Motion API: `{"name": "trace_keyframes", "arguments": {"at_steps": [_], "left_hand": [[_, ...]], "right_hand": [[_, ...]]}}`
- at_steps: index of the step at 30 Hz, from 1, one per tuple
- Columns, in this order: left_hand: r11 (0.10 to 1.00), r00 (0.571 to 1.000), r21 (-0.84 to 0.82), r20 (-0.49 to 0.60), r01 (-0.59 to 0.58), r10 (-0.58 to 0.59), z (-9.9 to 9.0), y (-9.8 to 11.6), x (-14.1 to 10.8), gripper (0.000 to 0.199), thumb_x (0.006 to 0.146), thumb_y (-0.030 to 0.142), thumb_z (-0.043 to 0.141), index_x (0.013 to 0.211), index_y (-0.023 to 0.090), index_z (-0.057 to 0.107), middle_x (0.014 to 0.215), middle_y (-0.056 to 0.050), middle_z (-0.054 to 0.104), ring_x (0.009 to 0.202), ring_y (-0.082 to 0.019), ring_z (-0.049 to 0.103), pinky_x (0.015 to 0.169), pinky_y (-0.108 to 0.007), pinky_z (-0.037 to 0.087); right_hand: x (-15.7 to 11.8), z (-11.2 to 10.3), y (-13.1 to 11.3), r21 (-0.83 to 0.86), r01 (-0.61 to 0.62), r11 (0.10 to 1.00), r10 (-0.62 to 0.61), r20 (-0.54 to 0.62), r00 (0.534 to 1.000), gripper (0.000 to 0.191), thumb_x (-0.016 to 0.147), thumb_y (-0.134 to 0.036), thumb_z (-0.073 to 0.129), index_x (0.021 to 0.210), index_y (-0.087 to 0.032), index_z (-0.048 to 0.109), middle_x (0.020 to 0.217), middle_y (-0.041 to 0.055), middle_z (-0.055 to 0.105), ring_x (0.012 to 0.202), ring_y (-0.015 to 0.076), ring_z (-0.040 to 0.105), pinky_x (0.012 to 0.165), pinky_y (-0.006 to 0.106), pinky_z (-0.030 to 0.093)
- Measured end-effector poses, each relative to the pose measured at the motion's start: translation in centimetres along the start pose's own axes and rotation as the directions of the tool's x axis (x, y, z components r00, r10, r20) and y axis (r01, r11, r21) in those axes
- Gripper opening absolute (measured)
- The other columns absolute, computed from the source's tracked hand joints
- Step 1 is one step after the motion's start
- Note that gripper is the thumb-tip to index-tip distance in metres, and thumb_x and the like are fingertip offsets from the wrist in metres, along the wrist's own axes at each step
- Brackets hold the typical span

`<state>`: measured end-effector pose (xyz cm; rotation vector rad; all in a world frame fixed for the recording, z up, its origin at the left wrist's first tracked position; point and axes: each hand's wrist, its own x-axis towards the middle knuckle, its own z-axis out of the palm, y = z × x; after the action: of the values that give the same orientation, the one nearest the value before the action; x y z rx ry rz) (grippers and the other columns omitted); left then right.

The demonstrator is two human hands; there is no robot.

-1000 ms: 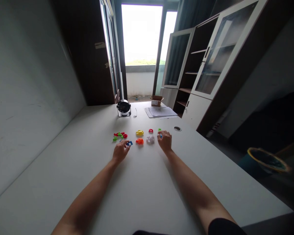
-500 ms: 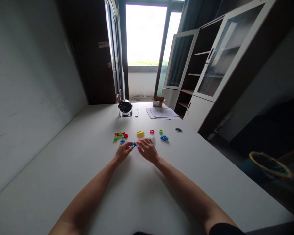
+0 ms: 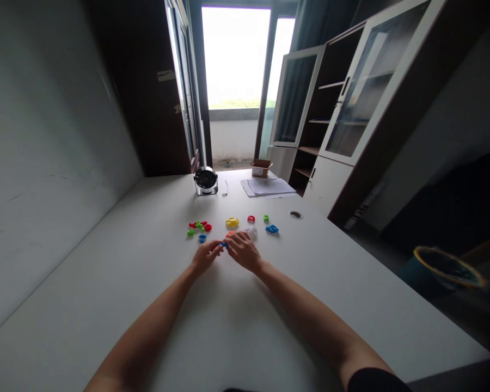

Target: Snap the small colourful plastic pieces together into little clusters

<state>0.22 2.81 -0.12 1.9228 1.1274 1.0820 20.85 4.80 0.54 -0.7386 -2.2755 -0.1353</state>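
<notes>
Having left the blue cluster (image 3: 271,229), the right hand (image 3: 244,251) now meets the left hand (image 3: 205,256), both nearly closed on a blue piece (image 3: 224,244) midway between the table's (image 3: 228,326) side edges, suggesting two-handed work.

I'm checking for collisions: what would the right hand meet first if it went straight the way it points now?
The right hand would likely meet the small blue piece in front of it, then the left hand; depth is unclear.

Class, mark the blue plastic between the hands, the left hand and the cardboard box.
Blue plastic (image 3: 224,244): head view, its exposed middle.
Left hand (image 3: 204,256): head view, back of hand.
Cardboard box (image 3: 260,172): head view, front wall.
</notes>
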Motion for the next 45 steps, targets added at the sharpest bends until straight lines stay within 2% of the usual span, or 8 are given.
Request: {"name": "trace_keyframes", "arguments": {"at_steps": [11,19,23,28,45], "left_hand": [[1.000,1.000,-0.013,-0.007,0.012,-0.012,-0.02,0.17,-0.05,0.040,0.094,0.049,0.049,0.107,0.017,0.071,0.083,-0.006,0.071,0.069,-0.016,0.064,0.068,-0.027,0.050],[1.000,0.993,0.003,-0.115,0.015,-0.014,0.23,-0.24,-0.16,0.032,0.090,0.043,0.058,0.110,0.020,0.066,0.085,-0.004,0.070,0.070,-0.015,0.064,0.066,-0.026,0.050],[1.000,0.995,0.016,-0.099,0.016,-0.014,0.21,-0.01,-0.26,0.029,0.089,0.042,0.060,0.108,0.021,0.066,0.089,-0.005,0.070,0.073,-0.015,0.064,0.063,-0.025,0.049],[1.000,0.996,0.022,-0.090,0.006,-0.004,0.09,0.13,-0.21,0.027,0.090,0.043,0.058,0.100,0.020,0.068,0.085,-0.004,0.070,0.072,-0.016,0.064,0.069,-0.027,0.051],[1.000,0.994,0.003,-0.111,0.010,-0.009,0.06,0.34,-0.07,0.034,0.092,0.048,0.053,0.093,0.018,0.068,0.081,-0.004,0.070,0.069,-0.016,0.064,0.067,-0.027,0.049]], "right_hand": [[0.02,-0.33,-0.11,-0.001,-0.024,1.000,0.024,0.022,0.999,0.021,0.094,-0.021,0.055,0.114,-0.024,0.060,0.110,0.0079,0.064,0.109,0.0252,0.054,0.095,0.043,0.042],[0.02,-0.48,-0.20,-0.004,-0.036,0.999,0.036,0.034,0.999,0.018,0.095,-0.026,0.053,0.112,-0.022,0.060,0.112,0.0086,0.064,0.109,0.0259,0.053,0.095,0.044,0.041],[0.05,-0.60,-0.33,-0.001,-0.035,0.999,0.035,0.036,0.999,0.017,0.094,-0.026,0.054,0.109,-0.022,0.060,0.112,0.0086,0.064,0.109,0.0255,0.052,0.095,0.044,0.040],[0.03,-0.58,-0.39,0.008,-0.031,0.999,0.031,0.038,0.999,0.016,0.094,-0.027,0.054,0.108,-0.022,0.061,0.111,0.0086,0.064,0.109,0.0254,0.053,0.094,0.043,0.041],[-0.09,-0.45,-0.21,0.015,-0.024,1.000,0.023,0.052,0.998,0.027,0.092,-0.030,0.060,0.118,-0.024,0.058,0.112,0.0080,0.065,0.109,0.0254,0.054,0.095,0.043,0.041]]}}
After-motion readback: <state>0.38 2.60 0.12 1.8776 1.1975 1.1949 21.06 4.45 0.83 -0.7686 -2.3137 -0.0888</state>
